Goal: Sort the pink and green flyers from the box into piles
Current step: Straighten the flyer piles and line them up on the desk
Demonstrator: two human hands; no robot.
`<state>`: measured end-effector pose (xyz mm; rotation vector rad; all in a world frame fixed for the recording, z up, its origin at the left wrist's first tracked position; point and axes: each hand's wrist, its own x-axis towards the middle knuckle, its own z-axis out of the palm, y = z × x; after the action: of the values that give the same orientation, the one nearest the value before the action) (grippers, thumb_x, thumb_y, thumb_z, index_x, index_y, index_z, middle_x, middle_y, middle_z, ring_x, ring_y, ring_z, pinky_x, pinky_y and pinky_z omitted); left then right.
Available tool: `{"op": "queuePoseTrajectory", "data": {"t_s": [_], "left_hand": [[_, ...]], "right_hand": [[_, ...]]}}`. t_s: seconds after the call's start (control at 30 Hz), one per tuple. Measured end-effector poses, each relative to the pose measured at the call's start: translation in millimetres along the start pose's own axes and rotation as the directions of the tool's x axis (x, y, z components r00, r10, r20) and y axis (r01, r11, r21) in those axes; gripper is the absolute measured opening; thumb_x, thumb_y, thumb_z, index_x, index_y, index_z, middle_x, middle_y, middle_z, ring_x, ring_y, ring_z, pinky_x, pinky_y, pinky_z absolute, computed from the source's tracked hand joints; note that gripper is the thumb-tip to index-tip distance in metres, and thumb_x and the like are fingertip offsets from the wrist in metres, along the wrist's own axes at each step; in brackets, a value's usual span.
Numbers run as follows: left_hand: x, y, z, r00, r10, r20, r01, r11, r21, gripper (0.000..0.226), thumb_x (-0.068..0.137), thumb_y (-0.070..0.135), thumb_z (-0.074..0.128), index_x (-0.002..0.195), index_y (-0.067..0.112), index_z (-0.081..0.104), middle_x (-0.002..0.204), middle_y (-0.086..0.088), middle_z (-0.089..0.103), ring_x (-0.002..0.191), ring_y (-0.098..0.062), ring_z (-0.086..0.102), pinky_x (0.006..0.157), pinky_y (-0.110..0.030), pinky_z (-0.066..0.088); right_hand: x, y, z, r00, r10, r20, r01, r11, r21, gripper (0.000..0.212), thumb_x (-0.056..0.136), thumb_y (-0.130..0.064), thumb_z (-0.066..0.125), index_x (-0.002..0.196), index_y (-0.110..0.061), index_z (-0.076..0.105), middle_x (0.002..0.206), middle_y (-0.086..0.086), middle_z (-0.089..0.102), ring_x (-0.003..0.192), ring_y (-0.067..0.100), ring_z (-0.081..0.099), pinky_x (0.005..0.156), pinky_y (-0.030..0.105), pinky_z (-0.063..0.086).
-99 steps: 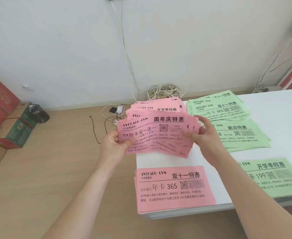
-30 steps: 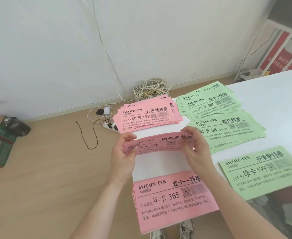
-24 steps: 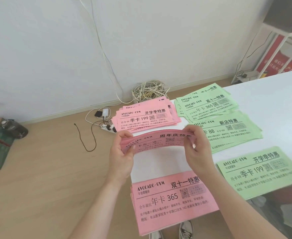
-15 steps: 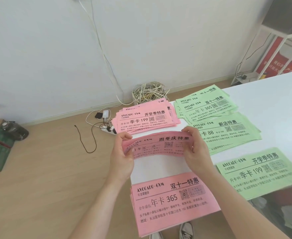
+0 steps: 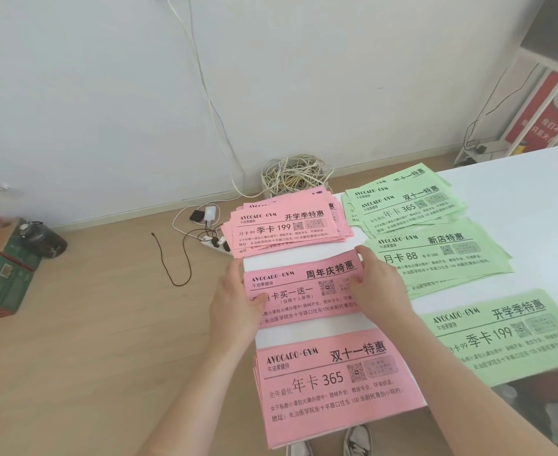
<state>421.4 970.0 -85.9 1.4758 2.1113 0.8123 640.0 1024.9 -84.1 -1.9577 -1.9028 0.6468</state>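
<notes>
The bundle of pink paper flyers (image 5: 304,291), held raised and bowed above the surface half a second earlier, now lies flat at the left edge of the white worktop (image 5: 518,179), between the far pink flyer pile (image 5: 284,225) and the near pink flyer pile (image 5: 333,383). The left-hand grip (image 5: 235,304) and right-hand grip (image 5: 379,287) each pinch one end, thumb on top. A third pink pile is thus begun beside the green flyer piles (image 5: 435,255); letting go appears to be the step left.

Beyond your fingers (image 5: 365,258), a tangled cable coil (image 5: 292,174) sits against the wall. Left of them, a power strip (image 5: 212,242) and a loose brown cord (image 5: 176,262) lie on the floor; far left, cardboard boxes (image 5: 3,281).
</notes>
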Motion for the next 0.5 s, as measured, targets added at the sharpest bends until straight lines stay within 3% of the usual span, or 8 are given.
{"op": "queuePoseTrajectory", "data": {"t_s": [0.07,0.2,0.33,0.5], "left_hand": [[-1,-2,-2,0.999,-0.041,0.035,0.041,0.999,0.000,0.067,0.077,0.022,0.076,0.131,0.031,0.037,0.110,0.013,0.053,0.101,-0.015,0.060,0.081,-0.033,0.047],[-3,-5,-8,0.958,-0.126,0.256,0.128,0.992,0.007,0.091,0.065,0.031,0.085,0.139,0.032,0.033,0.130,0.006,0.052,0.117,-0.012,0.054,0.100,-0.037,0.045],[-7,2,-12,0.939,-0.024,0.343,-0.050,0.977,0.207,0.096,0.069,0.030,0.083,0.146,0.024,0.026,0.138,0.000,0.036,0.130,-0.017,0.035,0.107,-0.029,0.030],[-7,5,-18,0.935,0.023,0.353,-0.160,0.918,0.364,0.092,0.072,0.047,0.076,0.144,0.020,0.026,0.138,-0.003,0.032,0.130,-0.021,0.032,0.104,-0.031,0.033]], "right_hand": [[-1,1,0,1.000,-0.004,-0.021,0.003,0.999,-0.050,0.055,0.085,-0.005,0.050,0.139,-0.010,0.041,0.106,0.009,0.063,0.098,0.028,0.056,0.074,0.033,0.040],[3,4,-3,1.000,0.006,-0.027,-0.008,0.997,-0.080,0.051,0.084,-0.010,0.055,0.134,-0.008,0.044,0.098,0.007,0.060,0.093,0.028,0.055,0.075,0.035,0.042],[2,4,-7,0.999,0.032,-0.008,-0.033,0.995,-0.095,0.050,0.085,-0.014,0.058,0.134,-0.008,0.048,0.101,0.009,0.060,0.093,0.029,0.057,0.076,0.035,0.042],[1,2,-10,0.999,0.030,0.028,-0.026,0.992,-0.121,0.047,0.087,-0.018,0.058,0.133,-0.010,0.049,0.107,0.010,0.059,0.097,0.030,0.057,0.080,0.036,0.045]]}}
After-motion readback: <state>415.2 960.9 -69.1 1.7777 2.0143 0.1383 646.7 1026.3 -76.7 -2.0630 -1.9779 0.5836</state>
